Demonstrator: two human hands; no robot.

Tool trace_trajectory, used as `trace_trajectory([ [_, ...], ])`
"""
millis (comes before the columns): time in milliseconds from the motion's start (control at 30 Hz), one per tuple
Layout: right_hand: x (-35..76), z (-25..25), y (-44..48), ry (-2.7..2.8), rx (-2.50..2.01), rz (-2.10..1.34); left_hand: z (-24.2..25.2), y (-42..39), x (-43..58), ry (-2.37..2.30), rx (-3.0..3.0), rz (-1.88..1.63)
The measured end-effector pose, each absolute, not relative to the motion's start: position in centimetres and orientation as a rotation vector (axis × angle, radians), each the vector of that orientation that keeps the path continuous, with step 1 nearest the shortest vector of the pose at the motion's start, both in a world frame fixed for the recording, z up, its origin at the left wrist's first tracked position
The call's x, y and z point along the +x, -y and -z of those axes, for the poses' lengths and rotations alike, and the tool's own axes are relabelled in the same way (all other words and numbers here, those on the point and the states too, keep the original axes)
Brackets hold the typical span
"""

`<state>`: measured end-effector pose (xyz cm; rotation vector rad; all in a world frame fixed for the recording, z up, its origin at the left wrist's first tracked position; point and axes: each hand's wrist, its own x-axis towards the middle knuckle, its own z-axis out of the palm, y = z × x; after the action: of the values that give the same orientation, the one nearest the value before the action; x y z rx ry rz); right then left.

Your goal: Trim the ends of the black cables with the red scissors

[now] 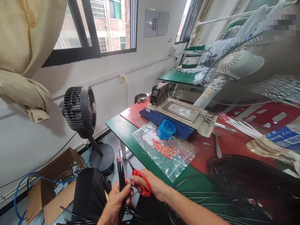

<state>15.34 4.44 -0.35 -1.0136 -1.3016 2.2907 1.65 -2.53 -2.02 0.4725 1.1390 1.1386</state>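
My left hand point(119, 197) is closed around a bundle of black cables point(121, 175), whose stripped ends point up and show red and pale wire tips. A pair of scissors point(147, 184) with red handles is in my right hand point(142, 179), its dark blades pointing up and to the left. The fingertips of both hands almost meet beside the bundle. Something small shows at the right fingertips, too small to make out. More black cable point(75, 215) lies across my lap.
A clear plastic bag point(173, 168) with red and yellow bits and a blue cup point(167, 129) lies on the table. Behind stands a blue-sided solder pot point(164, 122). Black cable coils point(234, 175) are at right; a fan point(81, 109) and a cardboard box point(35, 200) stand left.
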Motion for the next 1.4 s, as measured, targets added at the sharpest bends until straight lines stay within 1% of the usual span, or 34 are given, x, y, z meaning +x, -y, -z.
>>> trace_trajectory([
  [167,15.2,0.4,-4.4,1.223,-1.031,-2.225,2.3,2.3,1.5,-1.16,0.414,-1.184],
  [800,15.3,0.8,-4.3,1.333,-0.972,-2.272,2.1,2.4,1.5,-1.111,0.314,-1.211],
  [1200,15.1,0.3,-4.2,1.355,-1.076,-2.179,1.5,2.3,1.7,-1.16,0.2,-1.265],
  [1267,15.2,0.4,-4.2,1.484,-1.109,-2.032,1.3,2.3,1.6,-1.155,0.149,-1.256],
  [1300,15.3,0.5,-4.2,1.604,-1.121,-1.874,1.2,2.3,1.6,-1.157,0.109,-1.247],
  [1333,15.4,0.6,-4.2,1.75,-1.108,-1.657,1.2,2.4,1.5,-1.16,0.059,-1.245],
  [1400,15.5,1.0,-4.0,2.037,-0.964,-1.106,1.2,2.4,1.4,-1.163,-0.045,-1.257],
])
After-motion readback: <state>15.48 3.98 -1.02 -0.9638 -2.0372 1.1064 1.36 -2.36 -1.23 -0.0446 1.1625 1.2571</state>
